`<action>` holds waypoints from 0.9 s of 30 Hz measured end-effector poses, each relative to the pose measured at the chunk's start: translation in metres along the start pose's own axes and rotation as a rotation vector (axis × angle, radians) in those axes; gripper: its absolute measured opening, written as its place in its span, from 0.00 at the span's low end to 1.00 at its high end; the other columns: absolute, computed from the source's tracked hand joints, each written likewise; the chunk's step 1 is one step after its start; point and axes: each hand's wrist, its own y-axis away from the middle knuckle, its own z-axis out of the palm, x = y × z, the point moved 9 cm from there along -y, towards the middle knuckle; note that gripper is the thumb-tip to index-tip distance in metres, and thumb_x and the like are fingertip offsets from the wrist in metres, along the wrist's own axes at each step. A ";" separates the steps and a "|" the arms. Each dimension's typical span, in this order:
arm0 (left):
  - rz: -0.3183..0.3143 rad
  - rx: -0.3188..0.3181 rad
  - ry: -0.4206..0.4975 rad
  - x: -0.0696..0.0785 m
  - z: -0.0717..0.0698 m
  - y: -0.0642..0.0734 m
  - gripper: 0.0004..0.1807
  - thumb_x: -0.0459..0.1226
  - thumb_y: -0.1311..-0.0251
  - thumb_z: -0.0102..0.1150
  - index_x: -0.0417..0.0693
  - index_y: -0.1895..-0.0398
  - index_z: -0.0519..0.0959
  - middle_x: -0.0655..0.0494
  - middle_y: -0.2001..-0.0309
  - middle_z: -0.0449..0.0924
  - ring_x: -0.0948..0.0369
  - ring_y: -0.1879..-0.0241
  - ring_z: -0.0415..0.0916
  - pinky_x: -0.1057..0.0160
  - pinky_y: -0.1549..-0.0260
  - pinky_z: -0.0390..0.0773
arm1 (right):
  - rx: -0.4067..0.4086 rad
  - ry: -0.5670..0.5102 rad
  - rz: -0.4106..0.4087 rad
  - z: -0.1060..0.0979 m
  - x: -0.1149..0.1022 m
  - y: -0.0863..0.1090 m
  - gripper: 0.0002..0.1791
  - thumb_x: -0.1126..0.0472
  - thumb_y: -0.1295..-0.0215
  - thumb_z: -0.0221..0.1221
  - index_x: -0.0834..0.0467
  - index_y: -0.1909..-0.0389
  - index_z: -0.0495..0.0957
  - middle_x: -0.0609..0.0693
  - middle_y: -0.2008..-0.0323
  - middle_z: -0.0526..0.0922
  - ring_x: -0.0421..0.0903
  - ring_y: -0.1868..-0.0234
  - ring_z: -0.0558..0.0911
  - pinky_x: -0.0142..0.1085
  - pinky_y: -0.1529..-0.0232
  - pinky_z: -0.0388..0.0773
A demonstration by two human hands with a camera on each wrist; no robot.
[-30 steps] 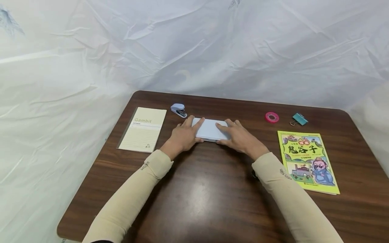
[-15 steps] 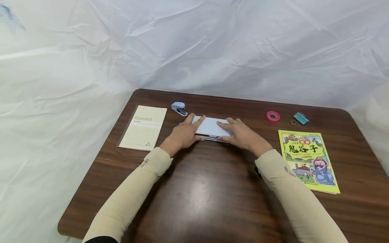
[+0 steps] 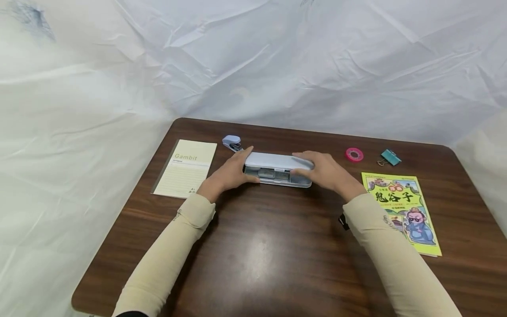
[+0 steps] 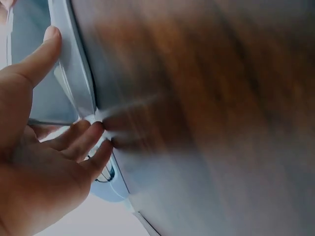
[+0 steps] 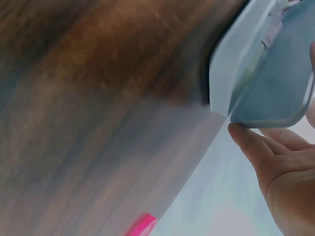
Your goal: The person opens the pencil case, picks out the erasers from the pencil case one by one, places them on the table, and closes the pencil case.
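Observation:
A pale blue pencil case (image 3: 269,159) lies near the middle of the table, its lid partly raised and a gap with compartments showing along the front. At its left end my left hand (image 3: 229,172) holds it, thumb at the front and fingers behind. My right hand (image 3: 326,172) grips the lid's right end between thumb and fingers. In the left wrist view, the thumb of the left hand (image 4: 49,162) lies against the case edge (image 4: 76,64). The right wrist view has the right hand (image 5: 283,172) at the corner of the tilted lid (image 5: 275,93). What lies inside is unclear.
A small stapler (image 3: 232,141) sits just behind my left hand. The cream notebook (image 3: 184,169) is at the left. To the right are a pink tape roll (image 3: 354,154), a teal binder clip (image 3: 390,156) and a yellow comic book (image 3: 396,207). A white sheet (image 3: 253,66) hangs behind the table.
The pencil case's lid has gone from nearly closed to partly raised, and its front gap has widened. My hands have moved apart toward the case's ends.

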 end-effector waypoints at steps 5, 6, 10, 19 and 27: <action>-0.044 -0.021 0.038 -0.022 0.000 -0.008 0.69 0.58 0.31 0.81 0.52 0.02 0.43 0.45 0.04 0.47 0.40 0.05 0.45 0.35 0.09 0.56 | 0.037 -0.046 0.006 -0.013 0.002 -0.003 0.35 0.42 0.12 0.62 0.52 0.14 0.72 0.64 0.18 0.76 0.67 0.21 0.78 0.71 0.20 0.74; -0.050 -0.025 0.038 -0.028 0.001 -0.011 0.69 0.59 0.32 0.81 0.53 0.02 0.43 0.45 0.04 0.49 0.40 0.05 0.46 0.34 0.09 0.57 | 0.043 -0.052 0.010 -0.015 0.003 -0.004 0.34 0.42 0.11 0.61 0.52 0.14 0.72 0.64 0.18 0.76 0.68 0.20 0.78 0.72 0.20 0.73; -0.052 -0.016 0.021 -0.047 0.007 -0.025 0.71 0.65 0.35 0.80 0.54 0.02 0.44 0.46 0.06 0.55 0.43 0.05 0.50 0.37 0.09 0.60 | 0.106 -0.096 0.024 -0.023 0.007 -0.005 0.31 0.43 0.07 0.54 0.53 0.15 0.71 0.64 0.19 0.77 0.68 0.21 0.78 0.72 0.21 0.74; -0.031 -0.012 0.055 -0.036 0.012 -0.023 0.65 0.59 0.35 0.84 0.46 0.06 0.55 0.41 0.08 0.58 0.42 0.07 0.55 0.38 0.11 0.63 | 0.507 -0.205 -0.015 -0.041 0.020 0.003 0.17 0.56 0.04 0.45 0.64 0.31 0.72 0.71 0.34 0.83 0.69 0.46 0.89 0.63 0.43 0.87; -0.011 -0.011 -0.012 -0.045 0.025 -0.035 0.64 0.64 0.36 0.82 0.50 0.06 0.58 0.43 0.06 0.53 0.45 0.06 0.51 0.42 0.09 0.62 | 0.684 -0.192 0.005 -0.046 0.029 0.010 0.12 0.65 0.09 0.54 0.67 0.36 0.79 0.68 0.38 0.87 0.65 0.51 0.90 0.61 0.50 0.91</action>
